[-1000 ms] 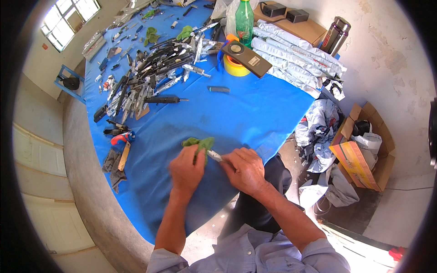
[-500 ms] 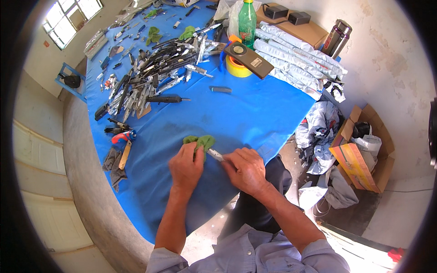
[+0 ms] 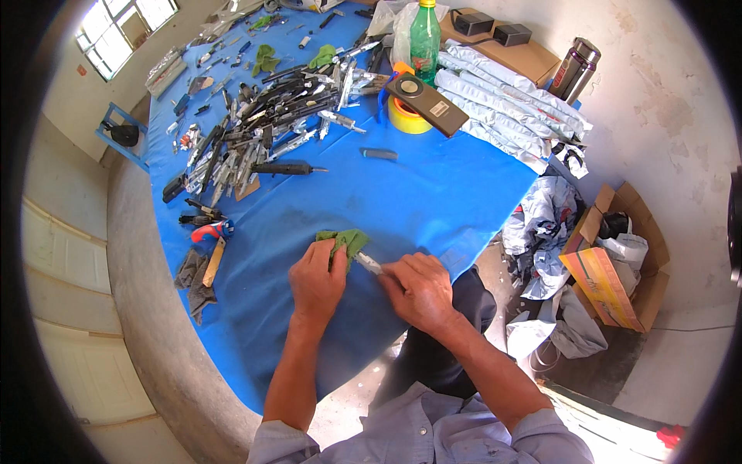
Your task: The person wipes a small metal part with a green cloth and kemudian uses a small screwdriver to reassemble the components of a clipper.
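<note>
Head view: L hand [image 3: 318, 277], fingers pinched on green cloth [image 3: 349, 237]; R hand [image 3: 421, 290], fingers clamped on slim silvery pc. [image 3: 370, 264] (prob. metal), far end at cloth, over blue tabletop [image 3: 386, 197]. Vs. sec. ago: cloth slightly reshaped, same grips, work unbroken.

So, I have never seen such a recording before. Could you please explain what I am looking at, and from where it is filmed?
There is no machine, only a person's two bare hands. A wide fisheye camera on the head looks down, so straight edges appear bent. The left hand holds a green cloth at one end of a slim silvery piece; the right hand grips the other end. On the blue table cover lie a pile of black and silvery parts and, farther back, a green bottle.
</note>
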Motion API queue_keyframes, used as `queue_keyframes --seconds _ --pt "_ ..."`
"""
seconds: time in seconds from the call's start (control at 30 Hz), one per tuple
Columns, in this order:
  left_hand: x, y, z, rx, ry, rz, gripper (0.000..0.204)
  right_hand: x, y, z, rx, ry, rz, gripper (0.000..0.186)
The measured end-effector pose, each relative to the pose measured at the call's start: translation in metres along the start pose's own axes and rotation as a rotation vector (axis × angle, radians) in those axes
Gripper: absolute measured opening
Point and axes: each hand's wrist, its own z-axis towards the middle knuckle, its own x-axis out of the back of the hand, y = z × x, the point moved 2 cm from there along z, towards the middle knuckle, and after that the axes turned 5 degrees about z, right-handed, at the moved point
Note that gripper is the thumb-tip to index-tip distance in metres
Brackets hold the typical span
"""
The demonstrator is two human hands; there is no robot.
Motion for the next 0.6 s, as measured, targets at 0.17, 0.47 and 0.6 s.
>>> queue_keyframes --seconds 0.17,0.47,0.6 --pt "0.001 0.019 -0.008 -0.070 -0.112 -0.045 0.010 -0.002 0.003 0.000 0.022 0.021 0.004 0.014" --pt "0.000 0.018 -0.010 -0.044 -0.113 -0.104 0.010 -0.001 0.003 -0.002 0.001 -0.003 -0.022 0.013" --pt "0.001 -0.003 0.000 0.017 -0.026 -0.035 0.008 -0.001 0.000 0.000 -0.004 0.001 -0.012 0.013"
